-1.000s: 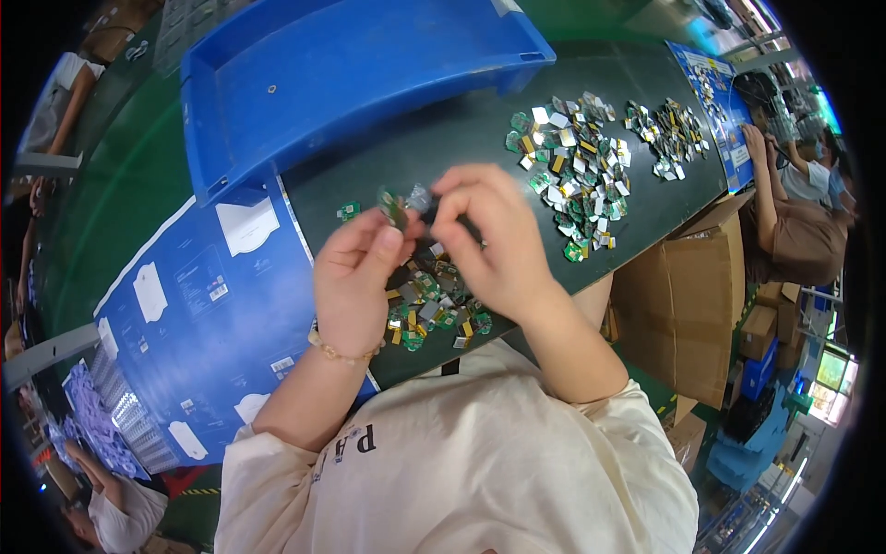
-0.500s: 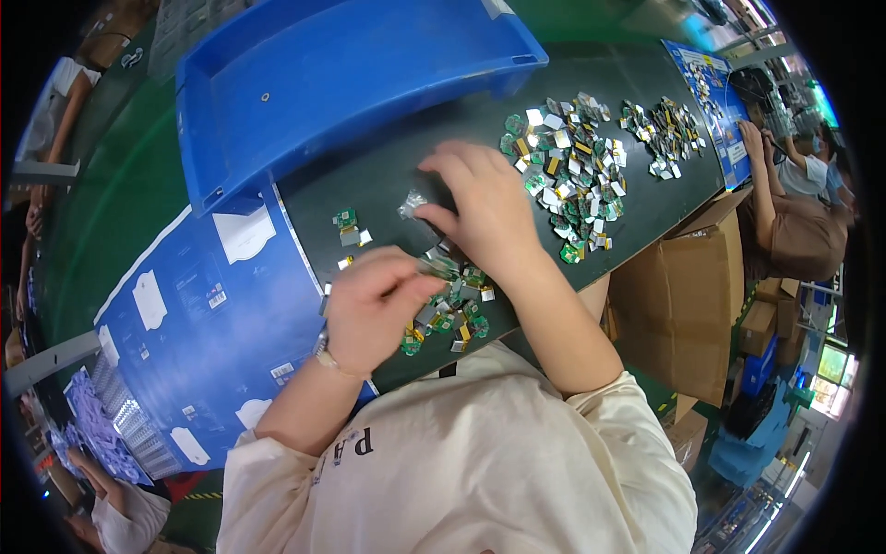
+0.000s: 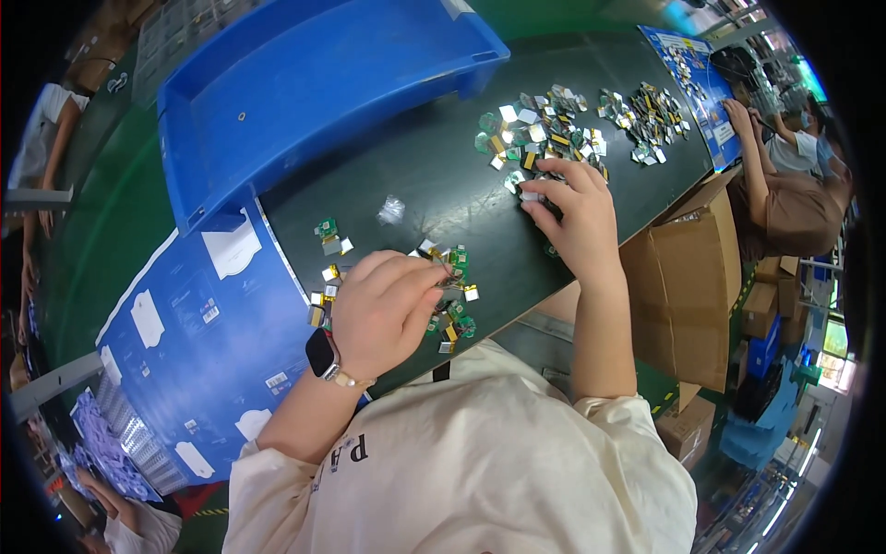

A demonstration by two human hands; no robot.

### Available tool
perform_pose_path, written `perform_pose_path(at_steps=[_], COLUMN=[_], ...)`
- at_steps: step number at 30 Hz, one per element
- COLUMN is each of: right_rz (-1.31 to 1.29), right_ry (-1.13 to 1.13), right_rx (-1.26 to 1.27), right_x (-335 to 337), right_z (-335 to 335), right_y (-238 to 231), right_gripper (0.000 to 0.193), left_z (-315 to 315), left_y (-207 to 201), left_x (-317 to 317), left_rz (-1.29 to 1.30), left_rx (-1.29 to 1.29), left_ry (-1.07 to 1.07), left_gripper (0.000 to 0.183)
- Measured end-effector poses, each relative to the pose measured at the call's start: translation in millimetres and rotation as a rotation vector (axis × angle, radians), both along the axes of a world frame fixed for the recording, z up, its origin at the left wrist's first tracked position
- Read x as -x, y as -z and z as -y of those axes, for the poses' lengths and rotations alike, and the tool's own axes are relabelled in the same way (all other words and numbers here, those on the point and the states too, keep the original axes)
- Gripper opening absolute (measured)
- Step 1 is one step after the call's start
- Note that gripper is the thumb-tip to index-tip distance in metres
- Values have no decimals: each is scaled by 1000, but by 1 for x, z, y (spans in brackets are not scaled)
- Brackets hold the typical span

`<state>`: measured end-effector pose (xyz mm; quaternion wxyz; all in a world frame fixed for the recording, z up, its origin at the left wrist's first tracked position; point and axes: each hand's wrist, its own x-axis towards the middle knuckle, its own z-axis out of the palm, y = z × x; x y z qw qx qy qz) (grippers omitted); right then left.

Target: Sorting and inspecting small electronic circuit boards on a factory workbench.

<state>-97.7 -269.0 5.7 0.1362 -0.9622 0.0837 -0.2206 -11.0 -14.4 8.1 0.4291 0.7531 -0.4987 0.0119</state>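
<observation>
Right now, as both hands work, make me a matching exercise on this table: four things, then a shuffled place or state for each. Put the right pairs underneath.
Things
1. Left hand
2. Right hand
3. Large shallow tray
4. Clear plastic

Places and states
A. Crumpled, lying on the dark tabletop
B. At a pile of small parts farther from the cream shirt
C. At the small pile near the shirt, with a dark-faced watch at its wrist
D. Blue, with a tiny ring-shaped thing inside

Right pairs: 1-C, 2-B, 3-D, 4-A
</observation>
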Motion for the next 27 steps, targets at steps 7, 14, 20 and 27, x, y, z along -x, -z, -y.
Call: perform_pose_path(at_steps=[7,14,20,27], right_rz=[189,139,235,387], right_ry=[85,331,38,-307], right_rx=[-10,-490,-656,-295], right_x=[-5,-11,-17,-25], right_z=[0,-24,-55,-100], right_y=[11,2,4,-18], right_gripper=[13,12,12,21], left_z=[-1,-4,-9,-10], left_y=[-5,-4,-10,2], left_x=[2,3,4,14], left_rz=[-29,-237,-404,-1103], left_rx=[-68,69,83,240], left_ry=[-50,-3,62,108], left_gripper=[15,13,13,26])
